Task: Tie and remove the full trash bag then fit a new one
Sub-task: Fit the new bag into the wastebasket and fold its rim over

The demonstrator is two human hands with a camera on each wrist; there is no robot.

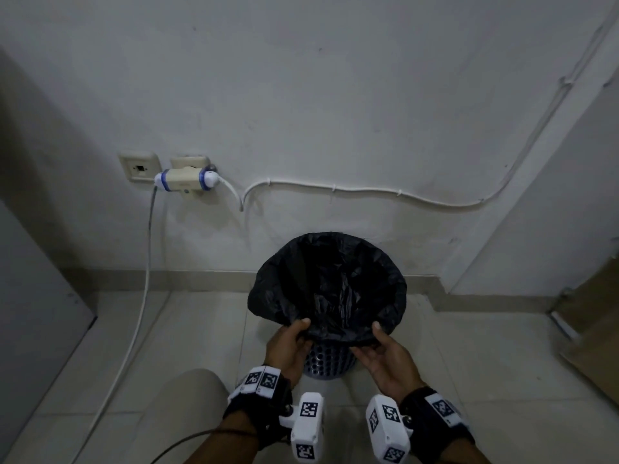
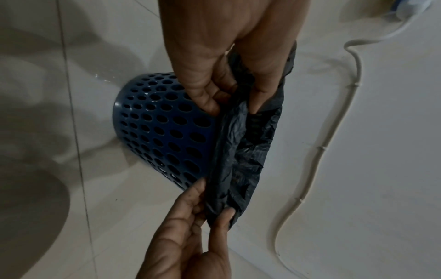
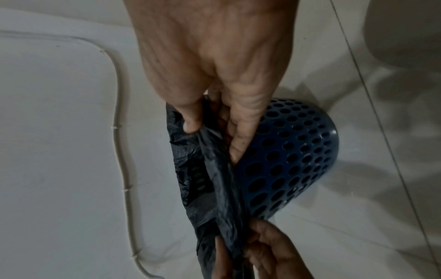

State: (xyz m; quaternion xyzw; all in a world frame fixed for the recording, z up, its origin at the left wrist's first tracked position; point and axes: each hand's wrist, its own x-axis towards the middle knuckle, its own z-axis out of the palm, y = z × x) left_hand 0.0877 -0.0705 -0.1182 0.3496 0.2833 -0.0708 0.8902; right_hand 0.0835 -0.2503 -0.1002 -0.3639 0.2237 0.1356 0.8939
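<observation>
Both hands, left hand point(image 1: 290, 346) and right hand point(image 1: 385, 354), pinch the near hem of a thin black plastic trash bag point(image 1: 328, 283) over a blue perforated plastic bin point(image 1: 326, 363) directly below them; a hard tug could tear the film or tip the bin

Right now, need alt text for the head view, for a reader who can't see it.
Two hands, the left hand and the right hand, each pinch the near edge of a crinkled black plastic trash bag spread open over a blue perforated plastic bin on a pale tiled floor. Behind, a white cable runs along the wall.
</observation>
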